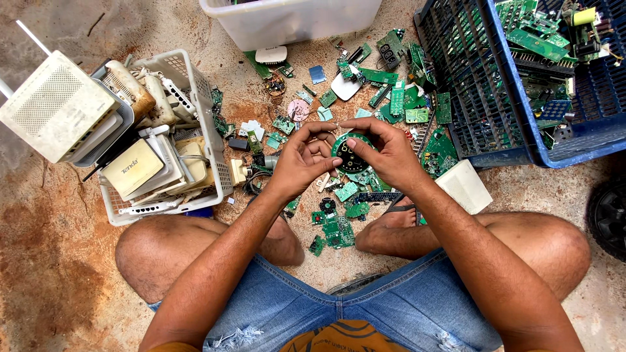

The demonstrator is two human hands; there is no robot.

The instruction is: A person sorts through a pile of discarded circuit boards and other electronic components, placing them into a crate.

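Both hands meet over the floor in front of my knees and together hold a small round green circuit board [350, 154] with a dark centre. My left hand [304, 160] pinches its left edge with the fingertips. My right hand [385, 151] grips its right side, thumb pressed on the board's face. Beneath the hands lies a scatter of small green circuit boards [339, 228] and loose parts on the ground between my feet.
A white plastic basket [195, 85] at left holds several white routers. A blue crate [521, 130] at right is filled with green circuit boards. A clear white tub [293, 23] stands at the top. A white box [464, 186] lies by my right forearm, a black wheel [610, 215] at far right.
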